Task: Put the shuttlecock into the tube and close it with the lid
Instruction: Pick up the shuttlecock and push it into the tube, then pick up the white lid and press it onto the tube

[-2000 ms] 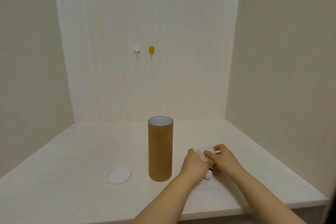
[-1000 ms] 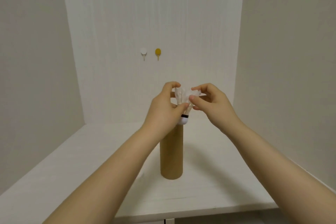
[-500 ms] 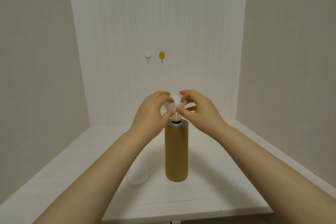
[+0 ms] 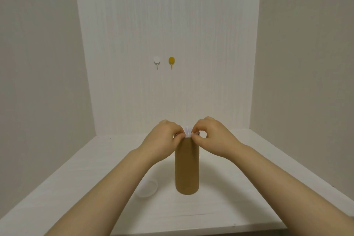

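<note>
Brown cardboard tube (image 4: 187, 166) standing upright on the white table (image 4: 220, 209), long axis vertical, mouth up, plain matte sides, no label visible. Shuttlecock (image 4: 187, 131) mostly sunk into that mouth — only a small fan of white feathers showing above the rim, flaring upward, so cork end down and out of sight inside. Long axis in line with the tube.

Left hand (image 4: 165, 140) at 9 o'clock of the rim, fingertips pinched together on the feather edge. Right hand (image 4: 211, 139) at 3 o'clock, thumb and forefinger likewise closed on the feathers, other fingers curled. Both hands touching the shuttlecock at the tube's top; whether either also presses the rim itself, cannot tell.

Lid (image 4: 148, 188) — a shallow white disc — flat on the table at 8 o'clock of the tube's base, near it but apart, partly hidden by the left forearm.
</note>
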Demonstrator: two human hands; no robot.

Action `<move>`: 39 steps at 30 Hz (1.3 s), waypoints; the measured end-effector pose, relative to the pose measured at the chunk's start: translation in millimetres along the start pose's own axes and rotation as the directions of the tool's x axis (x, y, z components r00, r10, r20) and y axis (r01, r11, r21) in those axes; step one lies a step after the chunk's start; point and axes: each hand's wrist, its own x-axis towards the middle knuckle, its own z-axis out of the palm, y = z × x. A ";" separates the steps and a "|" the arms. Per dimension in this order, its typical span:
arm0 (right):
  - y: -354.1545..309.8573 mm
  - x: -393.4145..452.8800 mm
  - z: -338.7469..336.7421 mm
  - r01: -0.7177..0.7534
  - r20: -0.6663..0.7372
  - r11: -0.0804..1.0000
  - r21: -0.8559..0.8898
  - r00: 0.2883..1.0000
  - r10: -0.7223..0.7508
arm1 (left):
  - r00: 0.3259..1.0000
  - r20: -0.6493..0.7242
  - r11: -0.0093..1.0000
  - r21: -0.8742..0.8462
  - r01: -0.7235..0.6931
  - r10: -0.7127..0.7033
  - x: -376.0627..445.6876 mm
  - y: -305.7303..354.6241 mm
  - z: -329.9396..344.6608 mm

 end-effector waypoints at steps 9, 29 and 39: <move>-1.8 -3.0 2.5 -0.016 0.114 0.993 -0.114 0.993 0.029 | 0.995 0.015 0.987 0.120 -0.103 0.102 -3.6 0.5 8.4; -43.9 -47.2 62.4 0.186 -0.241 0.946 0.266 0.963 -0.122 | 0.977 -0.163 0.951 -0.298 0.083 -0.137 -55.2 -39.1 15.1; -37.4 -44.3 150.5 -0.104 0.252 0.984 0.146 0.966 0.065 | 0.911 0.125 0.908 -0.104 0.406 -0.393 -95.3 -98.2 48.4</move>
